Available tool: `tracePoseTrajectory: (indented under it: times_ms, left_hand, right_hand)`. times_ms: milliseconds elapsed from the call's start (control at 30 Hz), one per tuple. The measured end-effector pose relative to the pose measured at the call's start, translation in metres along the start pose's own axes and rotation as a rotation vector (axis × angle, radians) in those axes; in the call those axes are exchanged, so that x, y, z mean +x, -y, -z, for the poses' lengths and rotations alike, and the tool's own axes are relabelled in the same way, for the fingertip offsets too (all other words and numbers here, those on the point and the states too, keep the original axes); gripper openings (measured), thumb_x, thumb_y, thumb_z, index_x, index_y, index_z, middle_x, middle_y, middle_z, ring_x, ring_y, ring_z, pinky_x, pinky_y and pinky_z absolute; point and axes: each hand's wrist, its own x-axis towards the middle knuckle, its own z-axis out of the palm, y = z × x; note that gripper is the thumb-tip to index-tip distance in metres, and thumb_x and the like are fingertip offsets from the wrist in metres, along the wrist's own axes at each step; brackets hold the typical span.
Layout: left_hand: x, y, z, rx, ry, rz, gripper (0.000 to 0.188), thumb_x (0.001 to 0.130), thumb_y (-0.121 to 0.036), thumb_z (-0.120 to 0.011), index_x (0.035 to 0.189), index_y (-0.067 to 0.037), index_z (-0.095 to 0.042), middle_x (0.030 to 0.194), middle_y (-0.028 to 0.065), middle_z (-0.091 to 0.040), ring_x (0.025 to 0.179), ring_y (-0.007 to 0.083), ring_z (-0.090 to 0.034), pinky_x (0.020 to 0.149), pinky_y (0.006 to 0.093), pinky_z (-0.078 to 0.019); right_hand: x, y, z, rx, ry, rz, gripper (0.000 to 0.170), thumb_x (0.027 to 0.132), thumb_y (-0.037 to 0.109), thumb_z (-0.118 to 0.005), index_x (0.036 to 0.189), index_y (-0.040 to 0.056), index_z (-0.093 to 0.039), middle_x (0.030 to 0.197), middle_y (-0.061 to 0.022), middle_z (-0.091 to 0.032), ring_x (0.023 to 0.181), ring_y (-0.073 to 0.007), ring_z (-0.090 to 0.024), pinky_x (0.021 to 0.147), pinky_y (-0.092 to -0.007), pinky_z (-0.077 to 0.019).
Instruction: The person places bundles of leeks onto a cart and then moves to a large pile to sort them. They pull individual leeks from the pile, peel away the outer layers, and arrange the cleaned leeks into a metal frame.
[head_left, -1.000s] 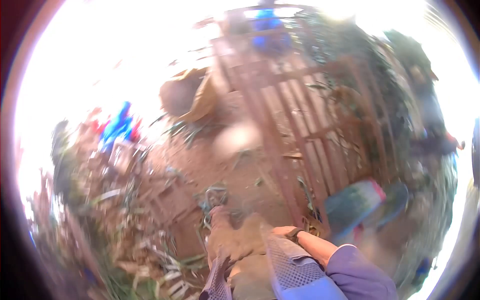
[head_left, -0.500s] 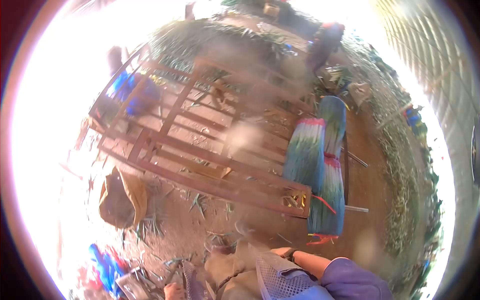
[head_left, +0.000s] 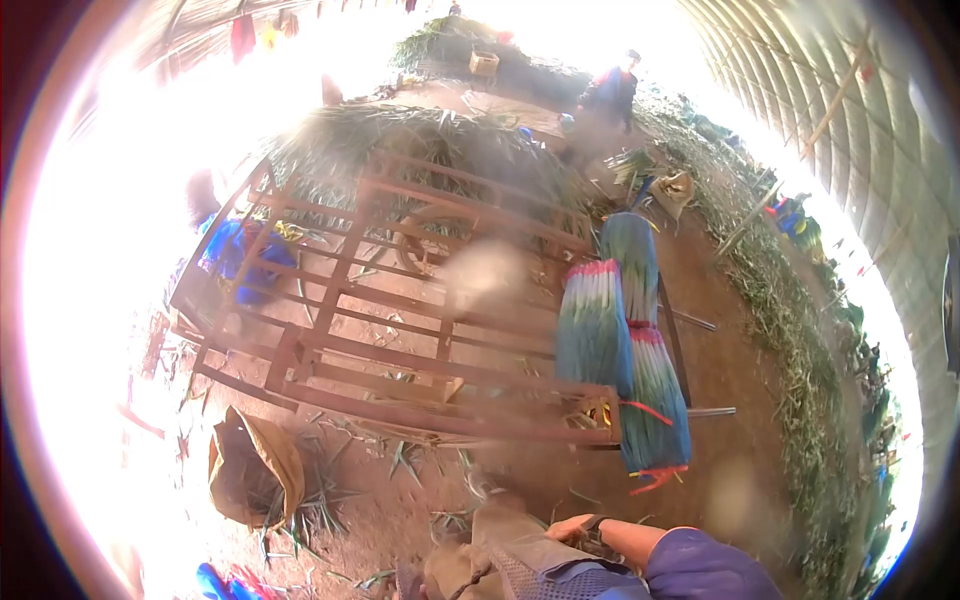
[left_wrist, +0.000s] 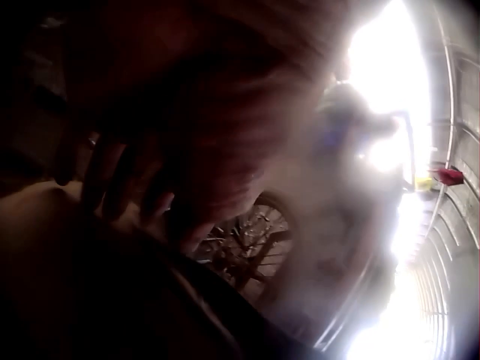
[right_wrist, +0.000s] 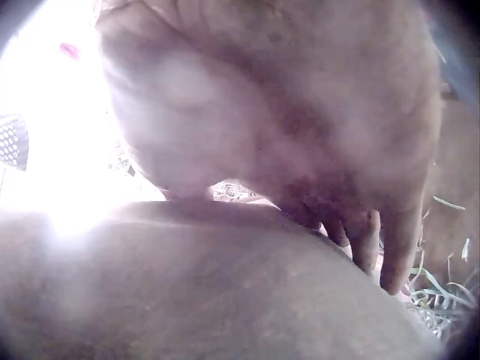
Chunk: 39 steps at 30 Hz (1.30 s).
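My right hand point(head_left: 570, 527) rests against the brown trousers point(head_left: 500, 530) at the thigh. In the right wrist view, the palm of this hand point(right_wrist: 300, 112) faces the cloth, with its fingers extended down beside the leg. The left hand point(left_wrist: 225, 142) is dark in the left wrist view, its fingers loosely bent against pale cloth; the head view does not show it. Ahead lies a rust-red slatted metal cart frame point(head_left: 450, 370) with a spoked wheel point(head_left: 430, 240). Several long blue-green bundles with pink ends point(head_left: 592, 320) lie at its right end.
An open tan sack point(head_left: 258, 468) stands on the dirt floor at the left. Behind the frame rises a heap of green leaves point(head_left: 370, 150). Another person point(head_left: 612, 95) stands farther back. More cut leaves point(head_left: 800, 430) line the right wall.
The head view has swung right, bringing the cart frame and bundles into full view. My left hand, seen at the bottom edge half a second ago, has left the head view.
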Motion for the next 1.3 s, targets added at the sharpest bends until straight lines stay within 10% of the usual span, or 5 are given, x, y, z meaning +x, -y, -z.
tracePoseTrajectory:
  times_ms: [133,300,667,767,1300]
  left_hand:
    - [-0.016,0.008,0.006,-0.099,-0.095,0.062,0.030,0.091,-0.026,-0.064,0.094,0.004,-0.067,0.083,0.0078,-0.068,0.076,0.0154,-0.064,0.066,0.0317,-0.0529]
    - [-0.073,0.052,0.015,-0.310,-0.310,0.093,0.033,0.092,-0.028,-0.064,0.097,0.005,-0.067,0.086,0.0083,-0.069,0.077,0.0150,-0.064,0.068,0.0324,-0.0527]
    - [-0.087,0.026,-0.090,-0.677,-0.604,-0.149,0.044,0.092,-0.031,-0.069,0.119,0.003,-0.061,0.109,0.0037,-0.062,0.099,0.0124,-0.054,0.084,0.0318,-0.0472]
    - [-0.107,-0.025,-0.078,-0.606,-0.507,0.316,0.040,0.091,-0.030,-0.070,0.113,0.004,-0.063,0.099,0.0023,-0.065,0.088,0.0111,-0.056,0.079,0.0306,-0.0491]
    - [-0.165,-0.008,-0.017,-1.106,-0.416,-0.313,0.039,0.085,-0.036,-0.069,0.094,0.001,-0.062,0.087,-0.0031,-0.060,0.080,0.0080,-0.050,0.070,0.0316,-0.0445]
  right_hand:
    - [0.013,0.060,0.010,0.133,-0.049,0.006,0.052,0.088,0.046,-0.064,0.128,0.0121,-0.063,0.110,0.0009,-0.067,0.097,-0.0137,-0.060,0.079,-0.0367,-0.0510]
    - [0.066,0.088,0.051,0.046,-0.061,-0.765,0.058,0.096,0.054,-0.050,0.131,0.0082,-0.061,0.123,-0.0057,-0.065,0.110,-0.0226,-0.058,0.094,-0.0396,-0.0456]
    - [0.291,0.220,0.172,-0.817,0.536,-0.809,0.056,0.087,0.050,-0.062,0.094,-0.0045,-0.068,0.087,-0.0233,-0.068,0.080,-0.0317,-0.065,0.071,-0.0439,-0.0484]
    - [0.331,0.251,0.165,-0.780,0.632,-0.800,0.062,0.084,0.051,-0.071,0.075,-0.0096,-0.065,0.067,-0.0191,-0.061,0.065,-0.0297,-0.061,0.066,-0.0466,-0.0468]
    - [0.493,0.228,0.200,-0.731,1.176,-0.681,0.033,0.084,0.032,-0.073,0.096,0.0009,-0.073,0.075,-0.0017,-0.067,0.071,-0.0105,-0.059,0.064,-0.0303,-0.0480]
